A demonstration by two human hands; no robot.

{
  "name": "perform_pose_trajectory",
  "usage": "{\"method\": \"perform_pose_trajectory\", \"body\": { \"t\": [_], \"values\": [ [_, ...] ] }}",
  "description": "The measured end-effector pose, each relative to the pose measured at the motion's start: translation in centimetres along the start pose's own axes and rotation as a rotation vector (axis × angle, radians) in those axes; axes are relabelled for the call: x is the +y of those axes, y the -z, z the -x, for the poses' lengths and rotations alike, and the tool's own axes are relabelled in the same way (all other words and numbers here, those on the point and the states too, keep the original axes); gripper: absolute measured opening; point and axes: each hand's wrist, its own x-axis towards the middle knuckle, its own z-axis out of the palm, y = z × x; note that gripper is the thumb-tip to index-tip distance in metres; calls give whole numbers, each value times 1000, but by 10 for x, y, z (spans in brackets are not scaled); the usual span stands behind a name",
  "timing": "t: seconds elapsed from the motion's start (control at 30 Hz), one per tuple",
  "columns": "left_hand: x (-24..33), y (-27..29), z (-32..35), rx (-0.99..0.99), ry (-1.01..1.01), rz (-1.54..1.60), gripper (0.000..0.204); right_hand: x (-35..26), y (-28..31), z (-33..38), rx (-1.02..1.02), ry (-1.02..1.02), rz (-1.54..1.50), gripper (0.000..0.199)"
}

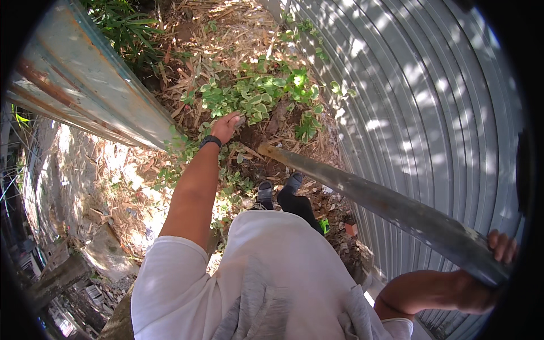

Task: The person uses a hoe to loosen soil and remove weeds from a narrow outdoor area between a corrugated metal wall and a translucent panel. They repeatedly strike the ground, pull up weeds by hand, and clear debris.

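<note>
A long dark grey metal pipe (368,190) slants from the lower right to the middle, its rusty brown end low over a dark patch of bare soil (249,136). At the far right my right hand (481,283) grips the pipe's upper end, fingers wrapped round it. My left hand (225,128), with a dark wristwatch (210,141), reaches down beside the soil patch. Its fingers are curled by a small greyish bit that I cannot make out. Leafy green and pale-edged plants (255,99) grow just beyond that hand.
A grey corrugated metal fence (396,107) runs along the right. On the left stands a rusty metal sheet (90,79). My sandalled feet (277,190) are near the pipe's lower end. A bright green object (324,225) and a reddish block (351,229) lie to their right.
</note>
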Motion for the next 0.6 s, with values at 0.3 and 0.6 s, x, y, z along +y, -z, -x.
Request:
{"method": "perform_pose_trajectory", "body": {
  "t": [0.3,0.6],
  "values": [
    [11,3,-2,-25,28,-69,45,181,81,179,76,-349,81,39],
    [1,6,-3,-44,-54,-220,49,144,288,288,570,-614,56,30]
  ]
}}
